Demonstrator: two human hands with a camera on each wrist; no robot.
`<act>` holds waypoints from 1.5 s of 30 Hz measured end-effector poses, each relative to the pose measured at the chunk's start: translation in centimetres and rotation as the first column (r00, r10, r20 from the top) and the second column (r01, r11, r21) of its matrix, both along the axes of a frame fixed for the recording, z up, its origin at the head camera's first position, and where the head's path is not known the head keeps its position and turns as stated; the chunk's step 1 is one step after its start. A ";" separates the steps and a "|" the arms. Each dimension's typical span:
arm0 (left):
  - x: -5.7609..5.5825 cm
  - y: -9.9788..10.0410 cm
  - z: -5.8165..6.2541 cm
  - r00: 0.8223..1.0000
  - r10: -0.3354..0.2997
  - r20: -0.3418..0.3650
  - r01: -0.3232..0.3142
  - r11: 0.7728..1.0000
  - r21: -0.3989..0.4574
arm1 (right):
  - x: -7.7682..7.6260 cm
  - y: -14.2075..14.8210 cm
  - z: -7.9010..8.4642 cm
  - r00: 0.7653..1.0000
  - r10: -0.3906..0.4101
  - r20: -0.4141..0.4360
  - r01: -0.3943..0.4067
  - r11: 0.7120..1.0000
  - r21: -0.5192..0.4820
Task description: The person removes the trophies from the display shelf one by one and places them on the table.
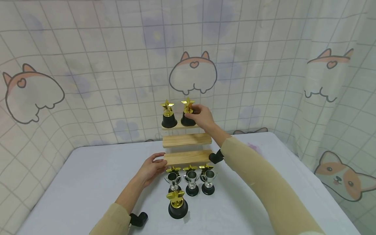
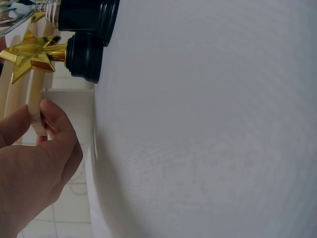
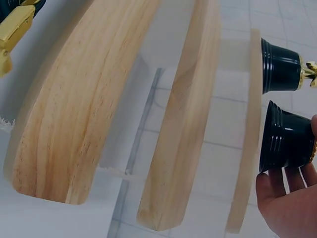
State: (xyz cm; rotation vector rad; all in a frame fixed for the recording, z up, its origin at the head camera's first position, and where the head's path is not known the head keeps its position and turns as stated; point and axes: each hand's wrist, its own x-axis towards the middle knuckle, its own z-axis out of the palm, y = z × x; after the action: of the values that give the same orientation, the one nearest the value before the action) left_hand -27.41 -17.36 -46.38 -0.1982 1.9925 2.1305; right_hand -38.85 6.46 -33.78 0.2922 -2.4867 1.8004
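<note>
My right hand (image 1: 204, 118) holds a gold star trophy (image 1: 185, 121) at the top board (image 1: 180, 127) of a three-level wooden rack. In the right wrist view its black base (image 3: 285, 141) is right at the board, with my fingers around it. Another star trophy (image 1: 168, 121) stands upright to its left on the same board. My left hand (image 1: 151, 170) pinches the left end of the lowest board (image 1: 188, 157) between thumb and fingers, which the left wrist view shows closely. The middle board (image 1: 187, 140) bears nothing.
Three silver cup trophies (image 1: 191, 178) stand in a row before the rack, partly hiding three star trophies (image 1: 190, 168) behind them. Nearer the front is another star trophy (image 1: 178, 209). A white cloth covers the table (image 1: 88, 182); a patterned curtain (image 1: 117, 81) hangs behind.
</note>
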 end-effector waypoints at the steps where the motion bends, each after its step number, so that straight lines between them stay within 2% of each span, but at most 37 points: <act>1: 0.0 0.0 0.0 1.000 0.000 0.002 0.000 1.000 -0.001 | 0.1 0.1 0.0 1.000 0.005 -0.001 -0.005 1.000 -0.006; 12: -0.4 0.0 -0.3 1.000 0.008 0.006 -0.008 1.000 0.003 | 1.5 1.0 0.7 0.999 0.052 -0.017 -0.052 0.998 -0.039; 19: -0.2 0.1 0.0 1.000 0.003 -0.005 -0.003 1.000 0.002 | 2.5 1.8 0.6 0.996 0.091 -0.013 -0.092 0.993 -0.077; 34: -0.4 0.1 0.0 1.000 0.006 0.003 -0.006 1.000 0.003 | 6.0 3.9 0.5 0.991 0.132 -0.018 -0.133 0.990 -0.050; 45: -0.4 0.2 -0.2 1.000 0.013 0.004 -0.013 1.000 0.009 | 8.8 5.5 -0.5 0.986 0.169 -0.004 -0.170 0.985 -0.031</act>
State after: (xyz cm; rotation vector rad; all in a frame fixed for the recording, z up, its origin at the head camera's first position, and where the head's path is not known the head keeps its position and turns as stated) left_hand -27.84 -17.19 -46.57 -0.2140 1.9848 2.1442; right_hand -30.05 11.93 -34.24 0.5182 -2.4984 1.8963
